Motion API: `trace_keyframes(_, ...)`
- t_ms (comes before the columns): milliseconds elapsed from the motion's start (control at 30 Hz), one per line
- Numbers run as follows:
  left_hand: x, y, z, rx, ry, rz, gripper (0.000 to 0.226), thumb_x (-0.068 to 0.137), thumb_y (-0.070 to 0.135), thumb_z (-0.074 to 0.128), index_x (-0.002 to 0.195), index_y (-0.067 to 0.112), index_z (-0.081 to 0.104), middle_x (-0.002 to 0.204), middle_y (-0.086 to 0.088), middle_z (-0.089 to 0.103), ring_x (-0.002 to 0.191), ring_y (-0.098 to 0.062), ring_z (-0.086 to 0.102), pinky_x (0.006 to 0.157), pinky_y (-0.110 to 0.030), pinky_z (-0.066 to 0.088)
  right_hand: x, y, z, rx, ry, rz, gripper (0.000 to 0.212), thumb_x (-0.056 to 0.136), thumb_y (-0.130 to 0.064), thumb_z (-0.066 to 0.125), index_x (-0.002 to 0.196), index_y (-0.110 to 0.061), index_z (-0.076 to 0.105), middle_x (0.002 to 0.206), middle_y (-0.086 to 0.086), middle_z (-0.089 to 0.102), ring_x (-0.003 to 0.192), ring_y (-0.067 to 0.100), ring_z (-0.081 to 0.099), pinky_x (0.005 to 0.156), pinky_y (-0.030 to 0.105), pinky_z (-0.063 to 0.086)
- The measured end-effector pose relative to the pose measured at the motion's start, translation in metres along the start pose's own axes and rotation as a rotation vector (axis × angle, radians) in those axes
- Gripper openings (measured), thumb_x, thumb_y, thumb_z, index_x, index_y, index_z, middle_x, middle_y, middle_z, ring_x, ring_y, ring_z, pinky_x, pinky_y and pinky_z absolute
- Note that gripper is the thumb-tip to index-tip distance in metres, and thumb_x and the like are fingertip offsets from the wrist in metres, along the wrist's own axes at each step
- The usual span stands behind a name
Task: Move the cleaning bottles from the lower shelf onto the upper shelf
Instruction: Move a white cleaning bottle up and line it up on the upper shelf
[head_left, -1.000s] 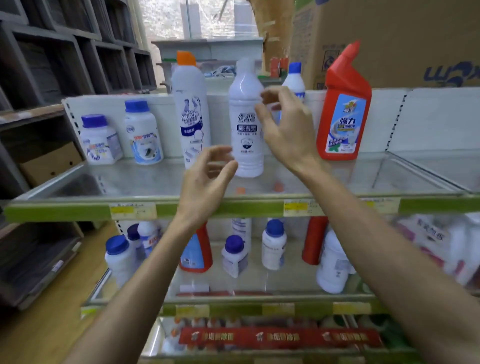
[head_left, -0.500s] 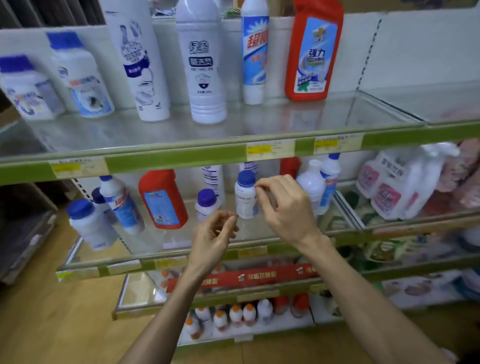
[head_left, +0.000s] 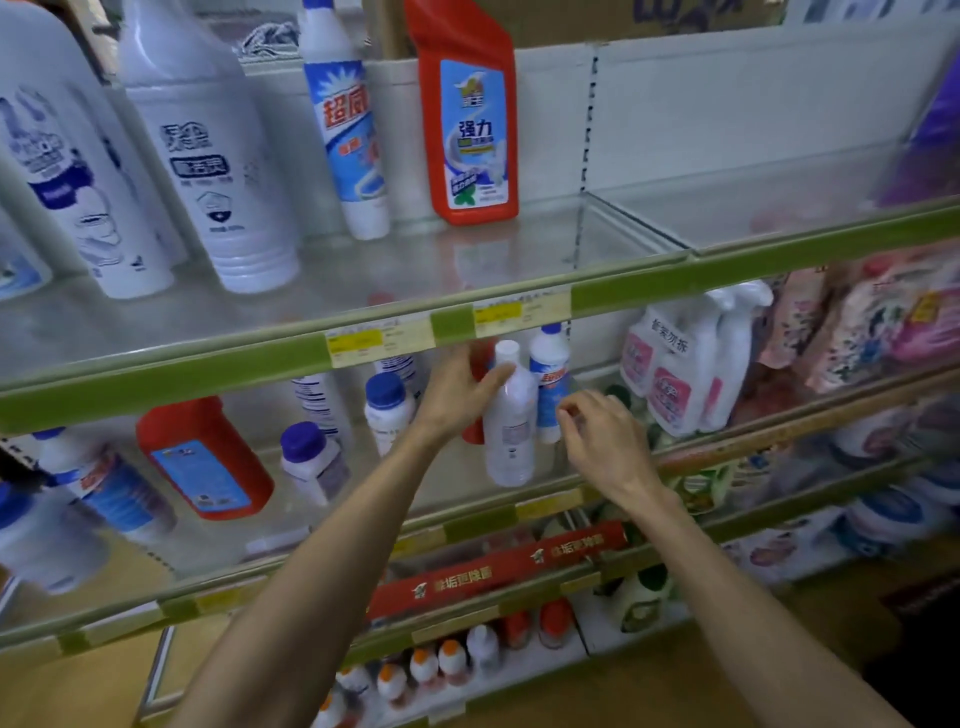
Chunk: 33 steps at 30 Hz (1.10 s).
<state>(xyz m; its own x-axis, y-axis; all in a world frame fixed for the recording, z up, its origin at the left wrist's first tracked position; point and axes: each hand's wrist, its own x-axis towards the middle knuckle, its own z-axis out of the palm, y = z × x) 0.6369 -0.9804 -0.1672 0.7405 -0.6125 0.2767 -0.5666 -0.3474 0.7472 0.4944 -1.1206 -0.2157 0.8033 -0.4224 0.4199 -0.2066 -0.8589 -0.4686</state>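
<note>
The left hand (head_left: 457, 397) reaches under the green edge of the upper shelf (head_left: 208, 374) and its grip is wrapped on the neck of a slim white bottle (head_left: 509, 431) standing upright on the lower shelf (head_left: 467, 519), thumb across the front just below the white cap; the right hand (head_left: 602, 441) hovers just to the right of that bottle, fingers loosely curled and apart, its grip holding nothing; directly behind the held bottle, between the two hands, stands a blue-and-white bottle (head_left: 550, 384), and a red bottle shows partly behind the left hand; further left of the left grip on the same shelf sit two small blue-capped white bottles (head_left: 387, 410) and a red jug (head_left: 202, 457); above the grip, the upper shelf carries a tall white bottle (head_left: 208, 156), a blue-labelled bottle (head_left: 348, 130) and a red bottle with a blue label (head_left: 467, 119).
</note>
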Motion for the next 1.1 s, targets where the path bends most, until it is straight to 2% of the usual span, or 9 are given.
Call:
trace_keyframes(167, 0.02, 0.011, 0.019, 0.097, 0.026, -0.044, 0.034, 0.091, 0.033, 0.068, 0.113, 0.007, 0.064, 0.104, -0.006, 0.067, 0.094, -0.022, 0.062, 0.086, -0.045, 0.054, 0.003, 0.007, 0.001, 0.021, -0.069, 0.006, 0.013, 0.098, -0.022, 0.056, 0.106, -0.015, 0.064, 0.104, 0.001, 0.066, 0.091, 0.014, 0.054, 0.088, 0.036, 0.05)
trace_keyframes(267, 0.012, 0.011, 0.018, 0.018, 0.05, -0.06, 0.033, 0.092, 0.03, 0.069, 0.116, 0.008, 0.066, 0.103, 0.001, 0.065, 0.093, -0.015, 0.059, 0.079, -0.033, 0.05, 0.001, 0.005, 0.004, 0.052, -0.128, 0.038, 0.017, 0.098, -0.028, 0.059, 0.111, -0.017, 0.061, 0.109, -0.001, 0.064, 0.095, 0.012, 0.055, 0.088, 0.032, 0.051)
trace_keyframes(433, -0.03, -0.001, 0.012, -0.026, -0.001, 0.087, 0.031, 0.09, 0.03, 0.072, 0.118, 0.016, 0.068, 0.112, 0.005, 0.069, 0.101, -0.013, 0.064, 0.084, -0.031, 0.055, -0.009, 0.004, 0.016, 0.297, -0.333, 0.211, 0.076, 0.081, -0.06, 0.069, 0.142, -0.026, 0.039, 0.14, 0.0, 0.048, 0.116, 0.018, 0.051, 0.095, 0.042, 0.048)
trace_keyframes(500, -0.052, 0.003, 0.014, -0.011, 0.001, 0.171, 0.032, 0.089, 0.03, 0.073, 0.118, 0.018, 0.068, 0.113, 0.006, 0.069, 0.101, -0.009, 0.063, 0.082, -0.024, 0.051, -0.014, -0.002, 0.021, 0.387, -0.383, 0.218, 0.091, 0.071, -0.06, 0.078, 0.146, -0.033, 0.032, 0.143, -0.004, 0.044, 0.124, 0.015, 0.047, 0.101, 0.048, 0.047)
trace_keyframes(633, -0.074, 0.031, -0.005, -0.082, 0.089, 0.331, 0.03, 0.089, 0.023, 0.073, 0.116, 0.011, 0.067, 0.108, 0.001, 0.068, 0.093, -0.01, 0.062, 0.077, -0.022, 0.048, -0.021, -0.019, 0.022, 0.593, -0.335, 0.158, 0.081, 0.066, -0.041, 0.087, 0.134, -0.043, 0.043, 0.127, -0.011, 0.06, 0.114, 0.007, 0.061, 0.094, 0.042, 0.056)
trace_keyframes(733, -0.084, 0.062, -0.037, -0.165, 0.136, 0.364, 0.03, 0.089, 0.019, 0.073, 0.117, 0.009, 0.068, 0.109, 0.0, 0.07, 0.095, -0.014, 0.064, 0.079, -0.029, 0.052, -0.025, -0.044, 0.007, 0.727, -0.255, 0.09, 0.083, 0.07, -0.032, 0.088, 0.137, -0.043, 0.041, 0.129, -0.011, 0.059, 0.117, 0.004, 0.061, 0.093, 0.035, 0.057)
trace_keyframes(900, -0.091, 0.107, -0.115, -0.441, 0.183, 0.361, 0.025, 0.094, 0.016, 0.067, 0.118, 0.016, 0.067, 0.104, -0.005, 0.073, 0.096, -0.028, 0.067, 0.086, -0.041, 0.057, -0.022, -0.108, -0.035, 0.827, -0.095, -0.03, 0.084, 0.066, -0.033, 0.091, 0.128, -0.047, 0.038, 0.125, -0.022, 0.055, 0.112, -0.011, 0.056, 0.084, 0.009, 0.05)
trace_keyframes(1000, -0.082, 0.116, -0.161, -0.624, 0.189, 0.379, 0.024, 0.097, 0.011, 0.06, 0.121, 0.013, 0.063, 0.099, 0.001, 0.074, 0.096, -0.014, 0.067, 0.087, -0.032, 0.054, -0.017, -0.14, -0.054, 0.843, -0.126, -0.081, 0.088, 0.056, -0.051, 0.087, 0.129, -0.05, 0.038, 0.132, -0.018, 0.055, 0.12, -0.001, 0.055, 0.092, 0.016, 0.05)
trace_keyframes(1100, -0.076, 0.12, -0.192, -0.809, 0.17, 0.354, 0.024, 0.098, 0.012, 0.055, 0.121, 0.008, 0.06, 0.093, 0.002, 0.075, 0.09, -0.012, 0.067, 0.086, -0.028, 0.053, -0.012, -0.165, -0.062, 0.863, -0.254, -0.096, 0.087, 0.056, -0.055, 0.086, 0.131, -0.043, 0.043, 0.13, -0.016, 0.059, 0.121, 0.004, 0.058, 0.097, 0.025, 0.05)
